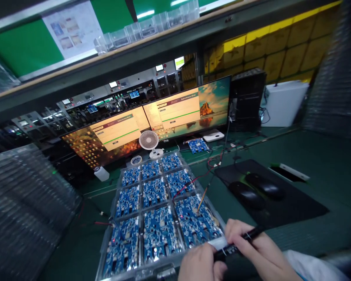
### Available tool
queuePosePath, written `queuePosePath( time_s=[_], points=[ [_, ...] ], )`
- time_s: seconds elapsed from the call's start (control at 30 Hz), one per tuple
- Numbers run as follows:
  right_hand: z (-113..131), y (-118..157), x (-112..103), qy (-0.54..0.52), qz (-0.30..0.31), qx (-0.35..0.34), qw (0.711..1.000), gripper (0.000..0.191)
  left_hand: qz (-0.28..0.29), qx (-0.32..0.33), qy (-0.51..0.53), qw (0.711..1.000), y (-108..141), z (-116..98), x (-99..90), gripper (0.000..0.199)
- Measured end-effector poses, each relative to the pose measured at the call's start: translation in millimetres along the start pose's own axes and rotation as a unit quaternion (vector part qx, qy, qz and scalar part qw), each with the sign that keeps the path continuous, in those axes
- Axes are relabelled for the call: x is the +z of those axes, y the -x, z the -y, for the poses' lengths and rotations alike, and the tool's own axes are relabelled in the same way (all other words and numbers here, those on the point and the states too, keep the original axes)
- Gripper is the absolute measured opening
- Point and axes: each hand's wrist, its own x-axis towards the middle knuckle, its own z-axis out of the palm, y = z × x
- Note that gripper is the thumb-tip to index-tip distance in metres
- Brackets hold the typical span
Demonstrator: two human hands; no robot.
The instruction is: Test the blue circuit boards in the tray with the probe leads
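Marker (229,249), black with white lettering, is clasped by left hand (199,264) and right hand (261,249).

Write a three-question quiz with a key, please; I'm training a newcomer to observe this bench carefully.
1. True or false: the left hand and the right hand both hold the black cylindrical pen with white markings.
2. Fill in the blank: in the clear plastic compartmented tray, the blue rectangular circuit boards lie in ____ rows of three.
3. Short answer: what lies on the black rectangular mat to the right of the tray?

Key:
1. True.
2. Three.
3. Two rounded black computer mice.
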Motion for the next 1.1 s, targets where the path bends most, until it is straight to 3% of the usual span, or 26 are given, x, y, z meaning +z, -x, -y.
queuePosePath(
  time_s=[0.07, 0.13, 0.17, 0.23, 0.3, 0.37, 0.43, 0.5, 0.57, 0.6, 0.63, 0.67, 0.7, 0.73, 0.77, 0.87, 0.97, 1.1],
  points=[
    [3.9, -3.5, -1.6, -0.016, -0.012, -0.012, 1.000, 0.034, 0.013, 0.021, 0.081, 0.996, 1.1, -2.1, 1.4, 0.046],
    [7.3, -7.5, -3.3, -0.041, -0.010, -0.012, 0.999, 0.035, 0.068, 0.019, 0.246, 0.967, 4.2, -8.0, -2.8, 0.055],
    [8.8, -9.1, -3.7, -0.058, -0.007, -0.007, 0.998, 0.036, 0.112, 0.007, 0.342, 0.933, 5.9, -12.5, -6.5, 0.058],
    [11.4, -10.9, -3.0, -0.092, 0.006, 0.002, 0.996, 0.036, 0.212, -0.017, 0.506, 0.836, 8.4, -23.5, -16.0, 0.058],
    [13.7, -11.1, -0.5, -0.119, 0.015, 0.011, 0.993, 0.036, 0.289, -0.018, 0.595, 0.750, 9.4, -33.4, -26.7, 0.053],
    [15.7, -11.5, 0.9, -0.135, 0.024, 0.022, 0.990, 0.035, 0.332, -0.020, 0.627, 0.704, 9.3, -38.0, -36.1, 0.046],
    [18.0, -14.7, -3.6, -0.158, 0.018, 0.039, 0.987, 0.033, 0.351, -0.038, 0.629, 0.693, 9.0, -34.9, -41.7, 0.042],
    [20.5, -21.9, -17.2, -0.206, -0.034, 0.049, 0.977, 0.033, 0.354, -0.053, 0.615, 0.702, 9.3, -25.8, -42.8, 0.041],
    [21.4, -31.7, -37.4, -0.264, -0.154, 0.039, 0.951, 0.036, 0.338, -0.060, 0.604, 0.719, 10.2, -15.5, -40.7, 0.044],
    [20.4, -36.6, -47.3, -0.264, -0.229, 0.037, 0.936, 0.035, 0.308, -0.060, 0.586, 0.747, 10.5, -11.4, -39.2, 0.045],
    [18.1, -40.9, -55.3, -0.236, -0.278, 0.049, 0.930, 0.035, 0.257, -0.055, 0.546, 0.796, 10.4, -8.7, -37.6, 0.045],
    [14.4, -44.3, -60.3, -0.198, -0.284, 0.074, 0.935, 0.034, 0.185, -0.042, 0.475, 0.859, 9.7, -7.2, -36.2, 0.043],
    [9.3, -46.8, -61.8, -0.147, -0.268, 0.093, 0.947, 0.034, 0.104, -0.020, 0.373, 0.922, 8.3, -6.8, -34.9, 0.039],
    [3.1, -48.3, -59.8, -0.098, -0.226, 0.112, 0.963, 0.036, 0.030, 0.008, 0.256, 0.966, 6.1, -7.1, -33.8, 0.033],
    [-3.9, -49.1, -54.8, -0.057, -0.176, 0.125, 0.975, 0.039, -0.019, 0.035, 0.144, 0.989, 3.2, -7.7, -32.6, 0.029],
    [-25.4, -50.2, -31.8, -0.013, -0.084, 0.129, 0.988, 0.046, -0.036, 0.088, -0.037, 0.995, -6.3, -7.9, -28.4, 0.038],
    [-42.3, -53.4, -14.2, -0.008, -0.070, 0.126, 0.990, 0.045, -0.021, 0.076, -0.085, 0.993, -11.5, -4.9, -24.3, 0.045],
    [-57.3, -59.4, -6.2, 0.010, -0.069, 0.120, 0.990, 0.040, -0.022, 0.058, -0.092, 0.994, -11.6, -1.8, -21.6, 0.049]
  ],
)
